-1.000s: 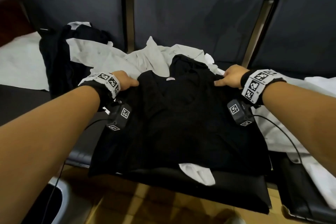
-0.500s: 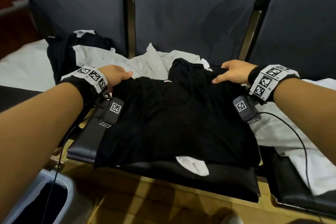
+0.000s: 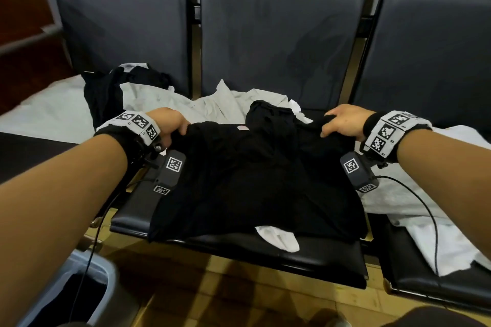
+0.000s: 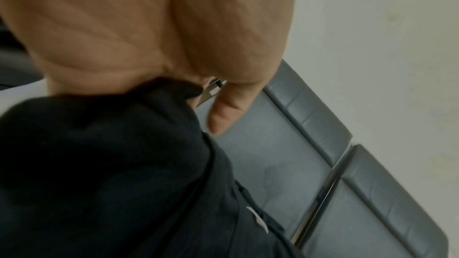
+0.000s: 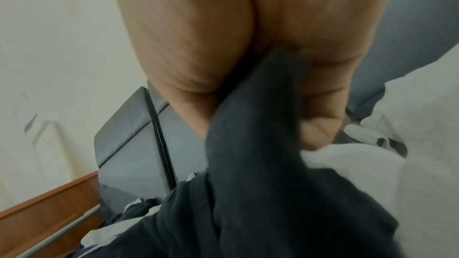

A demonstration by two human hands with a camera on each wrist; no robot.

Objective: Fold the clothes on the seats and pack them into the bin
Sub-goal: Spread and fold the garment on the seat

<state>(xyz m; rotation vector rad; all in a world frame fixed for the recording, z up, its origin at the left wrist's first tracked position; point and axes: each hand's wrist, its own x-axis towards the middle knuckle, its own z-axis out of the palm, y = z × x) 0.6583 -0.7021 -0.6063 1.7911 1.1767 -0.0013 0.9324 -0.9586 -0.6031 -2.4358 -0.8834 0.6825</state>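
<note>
While the black shirt (image 3: pixel 255 180) lay spread on the middle seat (image 3: pixel 265 252), over pale clothes, I had both hands at its far corners. At left, my left hand (image 3: pixel 170 125) pinched the shoulder edge, fingers curled into the cloth; the bin (image 3: pixel 87 284) stood below it on the floor. At right, my right hand (image 3: pixel 342 122) gripped the opposite shoulder likewise. To fold well, I judged both corners should rise level and come toward me together, keeping the cloth taut and clear of the white shirt (image 3: pixel 438 223) beside it. A small neck label (image 3: pixel 243 128) showed, its writing too small to read; the wristbands (image 3: pixel 390 133) bore only square coded markers.
</note>
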